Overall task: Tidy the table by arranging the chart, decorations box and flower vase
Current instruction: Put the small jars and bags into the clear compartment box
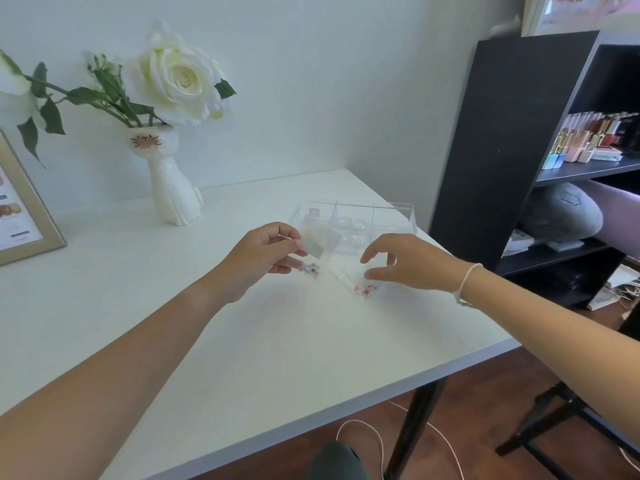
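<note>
My left hand (266, 254) pinches a few small clear decoration packets (317, 242) just above the white table (173, 306). My right hand (405, 259) hovers with fingers apart over another clear packet (360, 287) of pink beads lying on the table; I cannot tell if it touches it. A clear compartmented decorations box (374, 216) stands just beyond both hands. The white cat-shaped flower vase (171, 181) with white roses stands at the back left. The framed chart (24, 216) leans at the far left edge, partly out of view.
A black shelf unit (512, 150) with small bottles and a grey cushion stands close to the table's right side. A black stool (561, 420) and white cables lie on the wooden floor below the table's front right corner.
</note>
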`<action>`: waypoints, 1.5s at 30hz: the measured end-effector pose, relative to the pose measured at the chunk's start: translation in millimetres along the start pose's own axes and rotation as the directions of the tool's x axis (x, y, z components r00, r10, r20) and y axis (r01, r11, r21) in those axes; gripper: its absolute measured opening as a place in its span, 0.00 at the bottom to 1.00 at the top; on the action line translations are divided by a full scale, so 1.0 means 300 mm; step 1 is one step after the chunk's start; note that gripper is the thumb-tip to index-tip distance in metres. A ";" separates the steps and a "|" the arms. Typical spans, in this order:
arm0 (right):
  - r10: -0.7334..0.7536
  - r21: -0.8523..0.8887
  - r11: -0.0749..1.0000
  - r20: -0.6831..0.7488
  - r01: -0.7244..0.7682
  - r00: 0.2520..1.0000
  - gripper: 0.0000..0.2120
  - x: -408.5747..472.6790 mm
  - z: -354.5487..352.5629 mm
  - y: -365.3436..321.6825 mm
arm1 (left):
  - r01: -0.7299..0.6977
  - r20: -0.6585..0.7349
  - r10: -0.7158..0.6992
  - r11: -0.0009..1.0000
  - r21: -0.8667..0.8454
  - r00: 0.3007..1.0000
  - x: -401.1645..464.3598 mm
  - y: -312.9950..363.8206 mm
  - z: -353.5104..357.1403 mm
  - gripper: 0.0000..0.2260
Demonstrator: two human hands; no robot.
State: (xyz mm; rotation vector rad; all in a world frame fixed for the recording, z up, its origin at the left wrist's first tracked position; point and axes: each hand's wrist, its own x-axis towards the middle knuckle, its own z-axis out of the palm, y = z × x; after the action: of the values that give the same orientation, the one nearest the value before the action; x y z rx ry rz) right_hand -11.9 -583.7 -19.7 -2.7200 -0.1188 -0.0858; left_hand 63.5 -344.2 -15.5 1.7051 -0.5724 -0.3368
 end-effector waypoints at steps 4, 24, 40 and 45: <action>0.239 -0.044 0.969 -0.079 -0.243 0.968 0.22 0.009 0.054 -0.003 | -0.004 -0.022 0.004 1.000 -0.005 1.000 -0.007 0.004 0.000 0.05; 0.377 0.287 0.888 -0.004 -0.360 0.926 0.08 0.013 0.057 -0.009 | -0.021 -0.089 0.021 1.000 -0.002 0.996 -0.018 0.012 -0.004 0.06; 0.472 0.541 0.790 -0.240 -0.287 0.848 0.06 -0.052 -0.248 0.142 | -0.055 -0.184 0.035 0.993 -0.102 0.982 0.126 0.110 0.104 0.04; 0.509 0.606 0.755 -0.302 -0.250 0.806 0.07 -0.064 -0.304 0.185 | -0.022 -0.186 0.026 0.999 0.024 0.982 0.216 0.146 0.188 0.03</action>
State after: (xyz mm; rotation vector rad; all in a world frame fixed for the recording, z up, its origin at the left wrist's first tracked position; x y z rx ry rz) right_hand -29.6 -672.7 39.7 -2.0278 0.5001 -0.4842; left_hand 80.1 -432.2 20.8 1.7272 -0.4596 -0.1520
